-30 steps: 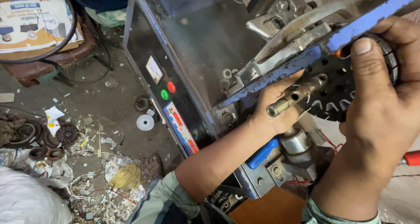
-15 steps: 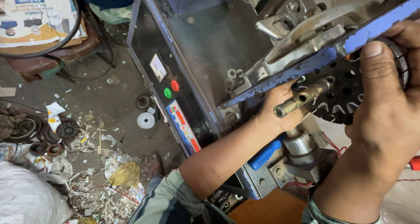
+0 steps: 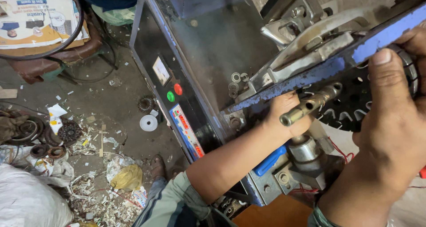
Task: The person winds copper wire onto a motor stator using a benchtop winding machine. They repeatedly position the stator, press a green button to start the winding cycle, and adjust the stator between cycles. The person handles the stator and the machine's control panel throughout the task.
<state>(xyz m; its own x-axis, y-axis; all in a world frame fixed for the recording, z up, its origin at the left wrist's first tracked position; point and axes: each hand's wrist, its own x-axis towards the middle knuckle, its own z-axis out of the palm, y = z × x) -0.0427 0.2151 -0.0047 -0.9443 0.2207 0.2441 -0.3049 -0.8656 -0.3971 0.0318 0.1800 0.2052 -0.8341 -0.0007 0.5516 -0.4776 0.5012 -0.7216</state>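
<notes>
On the left, a littered floor (image 3: pixel 88 165) lies beside a dark machine cabinet (image 3: pixel 186 98) with a green button (image 3: pixel 171 96) and a red button (image 3: pixel 178 89). The left hand (image 3: pixel 286 114) reaches under the blue bar (image 3: pixel 310 74); whether it grips anything is hidden. The right hand (image 3: pixel 390 120) is clamped on a black toothed wheel (image 3: pixel 350 107) behind a brass shaft (image 3: pixel 310 103). The wheel seems mid-fitting; next comes careful alignment.
</notes>
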